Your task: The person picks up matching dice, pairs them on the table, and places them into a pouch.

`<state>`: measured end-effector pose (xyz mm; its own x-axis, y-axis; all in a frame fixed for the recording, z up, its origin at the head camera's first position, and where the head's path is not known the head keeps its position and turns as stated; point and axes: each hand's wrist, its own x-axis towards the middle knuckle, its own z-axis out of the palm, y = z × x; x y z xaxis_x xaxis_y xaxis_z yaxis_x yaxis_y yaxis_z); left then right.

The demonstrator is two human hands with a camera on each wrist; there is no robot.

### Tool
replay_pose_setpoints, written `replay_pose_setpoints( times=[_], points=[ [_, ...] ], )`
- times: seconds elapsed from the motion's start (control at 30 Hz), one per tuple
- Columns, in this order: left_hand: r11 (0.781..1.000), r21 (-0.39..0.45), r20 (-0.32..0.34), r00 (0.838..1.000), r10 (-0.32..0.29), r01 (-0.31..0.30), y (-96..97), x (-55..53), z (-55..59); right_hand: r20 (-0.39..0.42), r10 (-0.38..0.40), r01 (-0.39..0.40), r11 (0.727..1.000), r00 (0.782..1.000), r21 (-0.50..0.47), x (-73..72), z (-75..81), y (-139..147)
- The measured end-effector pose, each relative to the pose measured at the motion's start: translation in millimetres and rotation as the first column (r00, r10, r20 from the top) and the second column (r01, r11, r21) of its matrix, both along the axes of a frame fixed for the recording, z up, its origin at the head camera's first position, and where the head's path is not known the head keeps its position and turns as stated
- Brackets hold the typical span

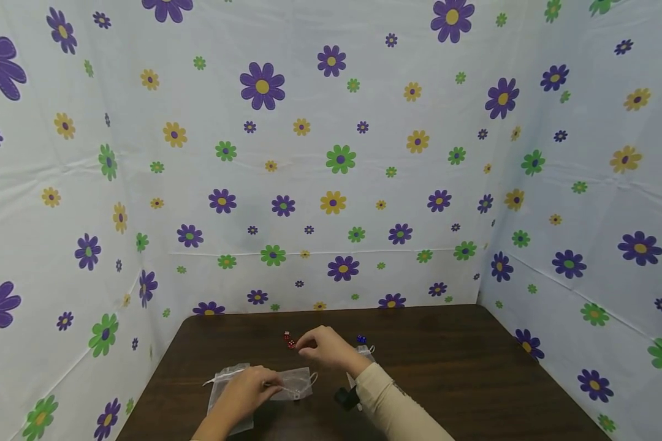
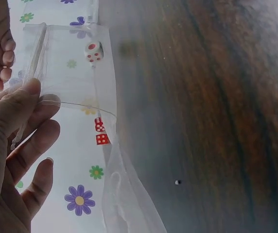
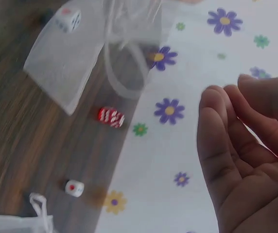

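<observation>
Pinching the mesh pouch (image 1: 300, 381) near its corded mouth, your left hand (image 1: 249, 388) seems to steady it — sheer, limp cloth might slide — well in from the left edge of the tabletop (image 1: 447, 367). Your right hand's (image 1: 327, 348) fingers curve loosely, narrowly parted, nothing visible between them, beside glossy red dice (image 1: 291, 344) toward the far edge.
</observation>
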<state>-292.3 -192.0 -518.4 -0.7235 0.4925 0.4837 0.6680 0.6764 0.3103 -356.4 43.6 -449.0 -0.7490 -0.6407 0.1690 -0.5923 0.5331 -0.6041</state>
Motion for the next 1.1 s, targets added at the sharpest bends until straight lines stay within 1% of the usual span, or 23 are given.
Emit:
replay_pose_setpoints(
  times=[0.07,0.13,0.33,0.43,0.6,0.67,0.83,0.97,1.1],
  points=[
    [1.0,0.002,-0.022,1.0,-0.003,0.003,-0.2,-0.2,-0.3,-0.015,-0.016,0.015,1.0,1.0,-0.023,-7.8,-4.0,4],
    [1.0,0.004,-0.035,0.999,0.0,0.001,-0.5,-0.3,-0.7,-0.013,-0.034,0.034,0.999,0.999,-0.037,-15.6,-8.6,8],
    [1.0,-0.004,-0.04,0.999,0.013,-0.013,-1.5,0.1,-1.1,0.024,-0.077,0.078,0.994,0.997,-0.078,-34.3,-22.4,19],
    [1.0,-0.006,-0.036,0.999,0.017,-0.017,-2.3,0.4,-1.5,0.06,-0.107,0.112,0.989,0.992,-0.096,-42.2,-29.8,24],
    [1.0,-0.007,-0.009,1.0,0.022,-0.022,-3.5,0.1,-3.1,0.082,-0.142,0.152,0.98,0.987,-0.132,-54.9,-42.4,30],
    [1.0,-0.005,-0.005,1.0,0.017,-0.017,-3.5,0.3,-2.9,0.075,-0.151,0.16,0.977,0.986,-0.138,-59.5,-46.7,32],
    [1.0,0.002,-0.022,1.0,0.001,-0.001,-3.8,1.6,-1.9,0.08,-0.184,0.193,0.972,0.98,-0.132,-69.4,-57.1,33],
    [1.0,-0.005,-0.042,0.999,0.002,-0.002,-4.1,2.0,-2.6,0.061,-0.206,0.211,0.971,0.977,-0.11,-76.1,-66.3,33],
    [1.0,-0.006,-0.006,1.0,0.019,-0.019,-5.0,3.3,-3.1,0.029,-0.218,0.22,0.972,0.975,-0.078,-81.9,-74.8,32]
  ],
)
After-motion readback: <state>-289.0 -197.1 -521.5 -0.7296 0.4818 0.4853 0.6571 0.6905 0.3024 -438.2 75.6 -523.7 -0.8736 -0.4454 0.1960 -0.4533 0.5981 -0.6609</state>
